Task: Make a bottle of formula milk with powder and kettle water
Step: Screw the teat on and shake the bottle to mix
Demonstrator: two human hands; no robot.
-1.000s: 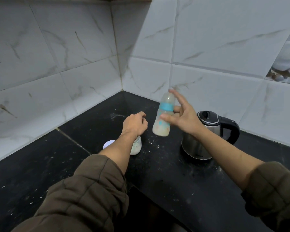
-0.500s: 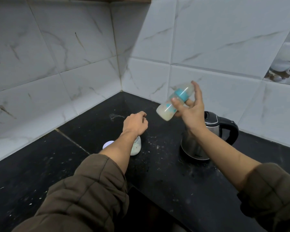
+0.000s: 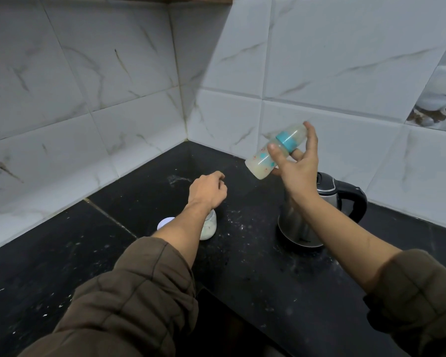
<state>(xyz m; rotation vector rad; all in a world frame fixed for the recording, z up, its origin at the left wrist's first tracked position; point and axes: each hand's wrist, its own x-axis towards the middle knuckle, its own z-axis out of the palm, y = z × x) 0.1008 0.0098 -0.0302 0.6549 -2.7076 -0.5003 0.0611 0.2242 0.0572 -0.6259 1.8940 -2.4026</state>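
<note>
Bottle [image 3: 259, 164] gripped in right hand [image 3: 298, 168] above kettle [image 3: 294, 228], left hand [image 3: 207, 191] curled empty over jar [image 3: 209, 228]

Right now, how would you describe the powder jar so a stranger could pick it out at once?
Start at the black counter in the tiled corner, then find the steel kettle. Left of it, under the left forearm, stands the powder jar: the only clear container standing there, holding white powder, a round white disc beside it.
</note>
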